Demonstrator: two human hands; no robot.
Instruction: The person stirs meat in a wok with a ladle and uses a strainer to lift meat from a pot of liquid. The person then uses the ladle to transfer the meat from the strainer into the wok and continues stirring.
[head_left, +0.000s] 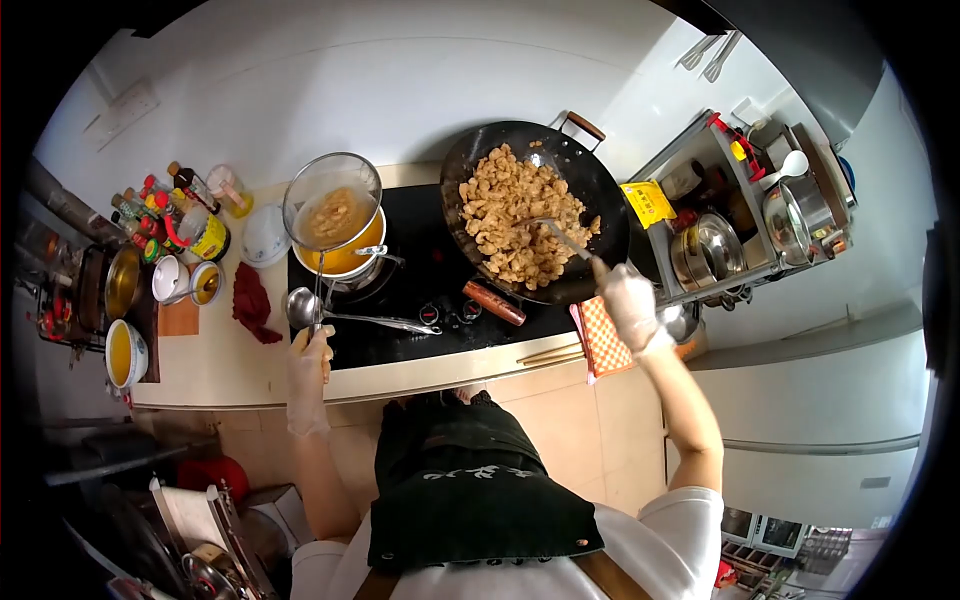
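My left hand (311, 370), in a clear glove, is closed round the handle of a mesh strainer (305, 185). The strainer is above a white pot (372, 262) with yellow liquid, and a clump of browned pieces (340, 213) sits in its mesh. My right hand (630, 308), also gloved, grips a metal spatula (573, 243) whose head is partly buried in browned, chopped pieces (520, 200) that look like meat. They fill much of a black wok (610, 195) on the stove. A metal ladle (375, 322) lies near the front of the stove, close to my left hand.
Several seasoning bottles (150, 210), small bowls (206, 283) and a dark red cloth (253, 305) are on the left counter. A shelf rack (765, 235) with metal pots stands right of the wok. An orange checked cloth (605, 340) and chopsticks (550, 356) lie at the counter's front edge.
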